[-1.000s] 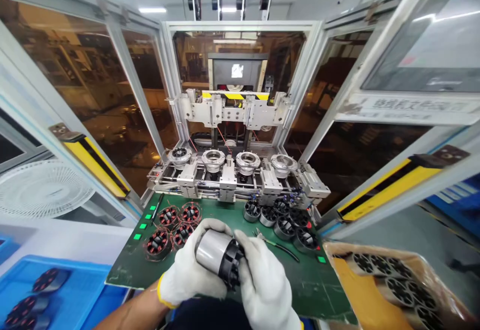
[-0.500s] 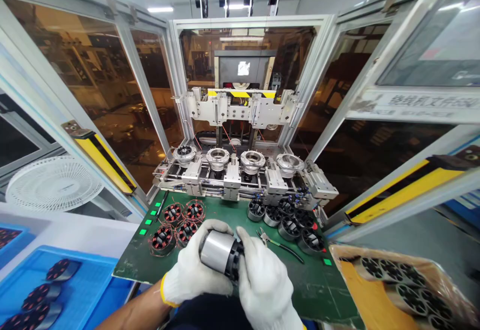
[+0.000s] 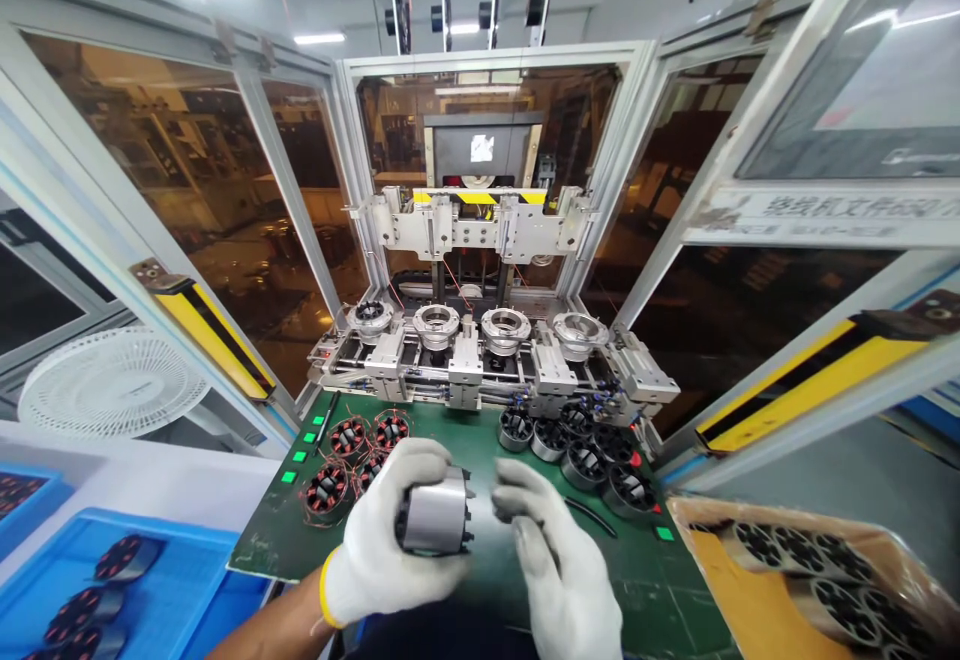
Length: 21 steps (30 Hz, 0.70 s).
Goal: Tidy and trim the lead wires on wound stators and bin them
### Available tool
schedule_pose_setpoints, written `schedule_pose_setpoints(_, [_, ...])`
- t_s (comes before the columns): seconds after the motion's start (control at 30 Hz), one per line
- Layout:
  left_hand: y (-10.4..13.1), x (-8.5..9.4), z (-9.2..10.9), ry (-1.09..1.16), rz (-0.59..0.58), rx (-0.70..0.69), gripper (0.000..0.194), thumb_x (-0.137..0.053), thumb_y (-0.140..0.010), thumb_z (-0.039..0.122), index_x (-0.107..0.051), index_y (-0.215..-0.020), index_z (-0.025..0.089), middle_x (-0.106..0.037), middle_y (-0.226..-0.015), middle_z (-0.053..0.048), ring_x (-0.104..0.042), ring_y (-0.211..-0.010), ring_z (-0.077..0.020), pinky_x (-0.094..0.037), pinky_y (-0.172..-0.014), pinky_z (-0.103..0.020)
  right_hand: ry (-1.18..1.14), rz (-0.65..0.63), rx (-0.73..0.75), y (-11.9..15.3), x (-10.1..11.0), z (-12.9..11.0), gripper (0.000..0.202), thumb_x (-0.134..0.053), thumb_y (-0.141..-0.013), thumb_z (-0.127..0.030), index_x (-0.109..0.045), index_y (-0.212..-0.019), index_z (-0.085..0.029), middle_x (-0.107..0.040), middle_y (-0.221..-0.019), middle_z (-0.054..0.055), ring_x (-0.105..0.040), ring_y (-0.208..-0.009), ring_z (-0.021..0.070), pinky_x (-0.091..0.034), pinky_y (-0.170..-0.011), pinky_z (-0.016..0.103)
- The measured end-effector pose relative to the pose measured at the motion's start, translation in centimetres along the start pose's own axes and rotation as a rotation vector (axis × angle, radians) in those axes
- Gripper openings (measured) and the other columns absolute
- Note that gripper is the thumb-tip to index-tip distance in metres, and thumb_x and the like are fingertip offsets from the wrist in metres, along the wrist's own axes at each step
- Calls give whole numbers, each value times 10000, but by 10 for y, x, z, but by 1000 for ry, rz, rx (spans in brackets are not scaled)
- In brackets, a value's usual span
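In my gloved left hand (image 3: 394, 530) I hold a motor stator core (image 3: 436, 512), a silver cylinder with black toothed plastic at its ends. It lies on its side, its right end facing my other hand. Just right of it, my gloved right hand (image 3: 559, 560) is apart from the core, fingers curved and spread. A dark patch shows by its fingertips, too unclear to name. Behind my left hand are several stators wound with copper wire (image 3: 328, 492). Several unwound stators (image 3: 631, 490) stand beyond my right hand. A black pliers handle (image 3: 592, 517) shows beside that hand.
A machine with several round metal holders (image 3: 506, 328) spans the table's back; the leftmost contains a stator. Yellow-black posts (image 3: 214, 335) flank it. A blue tray (image 3: 180, 560) with wound stators lies left, and a cardboard box (image 3: 720, 580) of cores right. A white fan (image 3: 112, 380) stands left.
My right hand has let go of the core's right end and moved a little to the right. The core has turned more level in my left hand. The view has shifted slightly.
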<state>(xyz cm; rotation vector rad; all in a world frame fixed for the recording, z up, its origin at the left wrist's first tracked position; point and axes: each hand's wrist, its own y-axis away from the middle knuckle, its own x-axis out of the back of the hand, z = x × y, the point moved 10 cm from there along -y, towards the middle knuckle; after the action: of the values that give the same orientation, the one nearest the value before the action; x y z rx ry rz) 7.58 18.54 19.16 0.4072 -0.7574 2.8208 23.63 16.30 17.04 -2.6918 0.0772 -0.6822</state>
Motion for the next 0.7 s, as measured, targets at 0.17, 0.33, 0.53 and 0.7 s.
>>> schedule_pose_setpoints(0.17, [2, -14, 26, -123, -182, -272, 801, -779, -529, 100, -491, -1242, 324, -550, -1221, -97, -523, -1141, -307, -408, -981, -432, -300, -310, -148, 13, -43, 3, 574, -467, -877, -553, -452, -1356, -237, -601, -1240, 83, -581, -1113, 269, -500, -923, 375])
schedule_pose_setpoints(0.33, [16, -22, -34, 177, -192, 413, 1055, -794, -470, 116, -323, -1393, 319, -639, -1110, -44, -623, -987, -288, -513, -830, -370, -202, -115, 58, 6, -23, -11, 611, -484, -878, -537, -381, -1403, -243, -388, -1451, 96, -422, -1287, 285, -407, -1032, 400])
schedule_pose_setpoints(0.53, [1, -6, -23, 75, -127, 269, 723, -760, -594, 140, -520, -1258, 297, -615, -1200, -54, -615, -1008, -264, -495, -889, -367, -141, -187, 32, -6, -21, 1, 536, -397, -917, -531, -452, -1367, -246, -393, -1451, 85, -414, -1295, 275, -411, -1029, 414])
schedule_pose_setpoints(0.7, [-3, -10, 3, -89, -126, -69, 797, -765, -606, 121, -474, -1317, 331, -475, -1373, -78, -474, -1234, -307, -382, -1038, -434, -235, -184, -163, -6, -38, 29, 593, -472, -880, -533, -428, -1387, -228, -566, -1294, 90, -540, -1175, 266, -453, -985, 398])
